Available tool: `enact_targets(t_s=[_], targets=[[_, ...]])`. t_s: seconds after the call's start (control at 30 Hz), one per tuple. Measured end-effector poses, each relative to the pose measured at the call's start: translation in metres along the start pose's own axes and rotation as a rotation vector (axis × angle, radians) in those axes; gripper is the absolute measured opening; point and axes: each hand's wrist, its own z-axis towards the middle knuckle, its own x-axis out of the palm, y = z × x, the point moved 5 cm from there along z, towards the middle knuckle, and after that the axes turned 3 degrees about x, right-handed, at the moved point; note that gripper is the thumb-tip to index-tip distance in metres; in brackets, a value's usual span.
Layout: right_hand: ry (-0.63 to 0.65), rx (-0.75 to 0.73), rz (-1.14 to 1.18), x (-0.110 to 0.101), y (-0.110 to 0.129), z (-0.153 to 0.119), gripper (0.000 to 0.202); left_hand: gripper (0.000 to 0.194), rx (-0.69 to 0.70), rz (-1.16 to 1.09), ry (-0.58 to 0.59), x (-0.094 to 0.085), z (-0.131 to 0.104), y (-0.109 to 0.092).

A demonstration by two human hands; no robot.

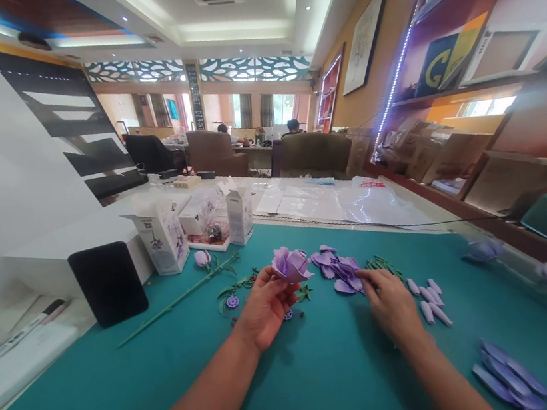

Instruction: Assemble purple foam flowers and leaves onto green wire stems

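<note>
Head view shows the left hand (263, 312) raised a little above the teal surface of the bench (288, 391), its grip closed around the underside of a purple flower (290, 265). The flower is a soft lilac, made of several layered petals with wavy, slightly curled rims; they overlap around a tighter centre and flare outward at the left. Its colour looks even and matte, paler on the upper edges and deeper in the folds. Fingers cover its base, so how it is joined below is hidden.

Just to the right, the right hand (391, 300) reaches down with its fingertips at the edge of a pile of loose petals (335, 267), of much the same purple; whether its grip is pinching one, I cannot tell. Near that hand lie slim green pieces (382, 266) and a group of pale, tapered buds (430, 302). Left of the flower, a long green stem (175, 302) rests on the bench beside a pale pink-lilac rosebud (202, 259) and a purple wheel-shaped piece (232, 302).
</note>
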Motion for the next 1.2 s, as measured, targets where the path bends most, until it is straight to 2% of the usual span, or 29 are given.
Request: enact_targets(t_s=[0.13, 0.23, 0.37, 0.53, 0.67, 0.87, 1.03, 1.2], targets=[[0.142, -0.163, -0.257, 0.037, 0.0, -0.005, 0.036, 0.033, -0.016, -0.035, 0.028, 0.0, -0.001, 0.002], [0.24, -0.206, -0.4, 0.053, 0.003, -0.009, 0.04, 0.03, -0.035, -0.056, 0.072, 0.002, -0.002, 0.004], [0.28, -0.234, -0.476, 0.056, 0.006, -0.015, 0.038, 0.027, -0.043, -0.078, 0.123, 0.004, -0.004, 0.005], [0.215, -0.281, -0.491, 0.051, 0.011, -0.016, 0.027, 0.029, -0.068, -0.093, 0.16, 0.005, -0.005, 0.007], [0.137, -0.242, -0.301, 0.045, 0.013, -0.015, 0.023, 0.027, -0.079, -0.102, 0.172, 0.005, -0.006, 0.007], [0.14, -0.005, 0.177, 0.022, 0.01, -0.011, 0.014, 0.026, -0.085, -0.116, 0.149, 0.004, -0.005, 0.006], [0.01, 0.135, 0.431, -0.009, 0.035, -0.014, 0.024, 0.027, -0.091, -0.117, 0.122, 0.002, -0.004, 0.009], [0.033, 0.116, 0.611, -0.019, 0.066, -0.028, 0.017, 0.028, -0.097, -0.09, 0.087, 0.0, -0.003, 0.011]])
